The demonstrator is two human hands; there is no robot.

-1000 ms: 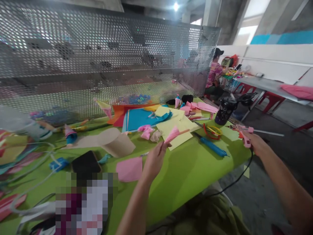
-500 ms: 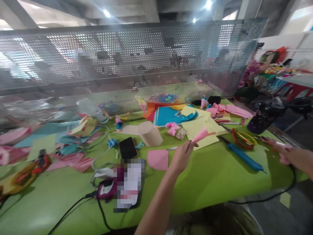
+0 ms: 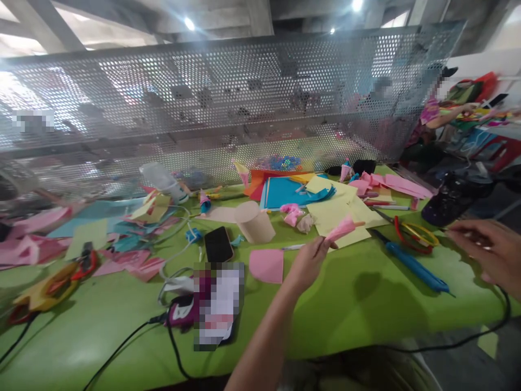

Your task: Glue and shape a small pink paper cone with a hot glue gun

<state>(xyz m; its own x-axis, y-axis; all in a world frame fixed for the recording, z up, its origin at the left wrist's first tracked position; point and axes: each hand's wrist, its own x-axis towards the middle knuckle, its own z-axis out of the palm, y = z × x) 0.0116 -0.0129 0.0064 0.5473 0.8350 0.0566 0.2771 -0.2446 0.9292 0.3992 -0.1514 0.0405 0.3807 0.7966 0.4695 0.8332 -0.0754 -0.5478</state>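
My left hand point(image 3: 311, 260) is closed on a small rolled cone of pink paper point(image 3: 341, 229), with an orange-brown tip pointing right. The cone is raised over pale yellow paper sheets point(image 3: 334, 203). At the right edge, my right hand point(image 3: 486, 252) hovers with loosely bent fingers, seemingly holding nothing. Behind and below it, a pink glue gun is mostly hidden, its black cord point(image 3: 459, 342) running off the table edge. Between my hands lie a blue-handled cutting tool point(image 3: 417, 266) and red-and-yellow-handled pliers or scissors point(image 3: 417, 236).
A pink paper piece point(image 3: 266, 266), a dark phone point(image 3: 218, 244) and a cardboard tube point(image 3: 254, 222) lie on the green table point(image 3: 325, 326). To the left are a yellow-and-red tool point(image 3: 52, 288) and paper scraps. A dark bottle point(image 3: 445, 198) stands at right. A perforated metal screen point(image 3: 228, 108) closes the back.
My right hand has lifted off the pink glue gun, its fingers loosening. My left hand still holds the pink cone in nearly the same place. The view has shifted slightly left.
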